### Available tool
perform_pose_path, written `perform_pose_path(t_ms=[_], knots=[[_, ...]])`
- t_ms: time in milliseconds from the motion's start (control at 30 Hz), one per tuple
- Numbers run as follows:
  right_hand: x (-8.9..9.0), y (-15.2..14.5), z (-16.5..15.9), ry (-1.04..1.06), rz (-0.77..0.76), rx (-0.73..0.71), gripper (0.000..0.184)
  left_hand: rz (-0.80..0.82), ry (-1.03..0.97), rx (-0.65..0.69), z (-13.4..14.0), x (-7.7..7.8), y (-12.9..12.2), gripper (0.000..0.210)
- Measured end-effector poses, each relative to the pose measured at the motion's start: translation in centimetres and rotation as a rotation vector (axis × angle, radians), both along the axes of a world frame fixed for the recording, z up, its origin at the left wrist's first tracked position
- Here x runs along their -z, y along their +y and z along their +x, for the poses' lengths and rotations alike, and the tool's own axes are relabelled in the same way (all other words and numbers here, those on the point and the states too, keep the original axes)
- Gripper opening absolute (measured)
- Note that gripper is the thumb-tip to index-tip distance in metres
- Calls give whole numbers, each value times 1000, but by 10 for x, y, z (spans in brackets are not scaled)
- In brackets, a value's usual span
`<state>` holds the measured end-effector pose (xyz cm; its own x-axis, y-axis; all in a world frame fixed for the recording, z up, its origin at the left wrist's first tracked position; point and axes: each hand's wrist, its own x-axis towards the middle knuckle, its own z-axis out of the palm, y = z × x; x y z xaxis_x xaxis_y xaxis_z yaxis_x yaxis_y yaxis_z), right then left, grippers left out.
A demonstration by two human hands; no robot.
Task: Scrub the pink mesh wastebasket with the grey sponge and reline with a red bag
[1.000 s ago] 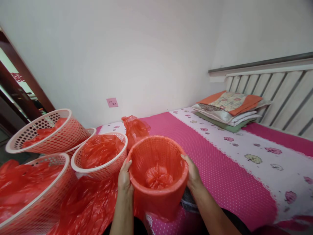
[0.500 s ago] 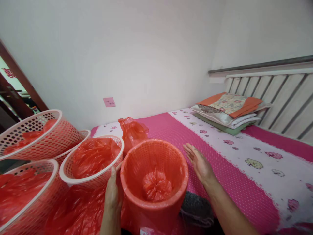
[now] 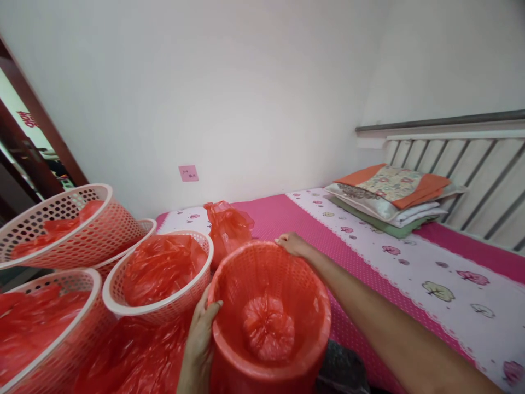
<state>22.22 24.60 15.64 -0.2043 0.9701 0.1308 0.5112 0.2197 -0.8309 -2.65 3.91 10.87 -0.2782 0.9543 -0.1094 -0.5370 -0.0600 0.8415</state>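
a round, perforated plastic basket [image 3: 262, 268] stands at the lower middle of the view, its mouth facing up. a thin, glossy red plastic bag [image 3: 268, 328] lines it, folded over the rim and puckered into a star of creases at the bottom. the base is cut off, so i cannot tell what it rests on.

the left hand [image 3: 200, 323] holds the near left side of the rim, thumb inside and fingers outside. the right hand [image 3: 292, 243] touches the far rim with its fingers bent; how tightly they close i cannot tell.

just left of the lined basket is a pale pink mesh basket [image 3: 164, 313] holding crumpled red plastic. farther left, a tilted pink basket [image 3: 109, 230] sits above a lower pink basket [image 3: 82, 334], both with red plastic inside; part of another pink rim [image 3: 150, 225] shows behind them. a loose red plastic heap [image 3: 135, 355] spreads below, and a crumpled red bag [image 3: 229, 230] stands on the bed behind.

the bedspread [image 3: 348, 262] is magenta with white dots, crossed by a white band of printed trees. dark grey fabric [image 3: 343, 366] lies right of the lined basket. farther off, a stack of folded bedding [image 3: 394, 191] lies near a white slatted headboard [image 3: 471, 180].
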Motion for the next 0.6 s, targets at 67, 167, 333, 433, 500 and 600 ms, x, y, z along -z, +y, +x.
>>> perform_pose_path(t_ms=[67,167,333,433,500,600], knots=[[6,-3,1,-11,-6,0,40,18,9,13,-1,3,-1,83],[12,-11,6,-3,-17,-5,40,22,14,18,-2,6,-1,84],[15,-23,13,27,-60,-17,43,17,-25,35,-2,9,-2,86],[10,-28,18,49,-72,-15,45,30,-19,40,-2,7,-4,86],[2,-31,26,71,-71,-8,44,20,-18,25,-2,6,-7,85],[-8,-38,47,115,-60,46,42,-7,-37,-6,-2,5,-9,84]])
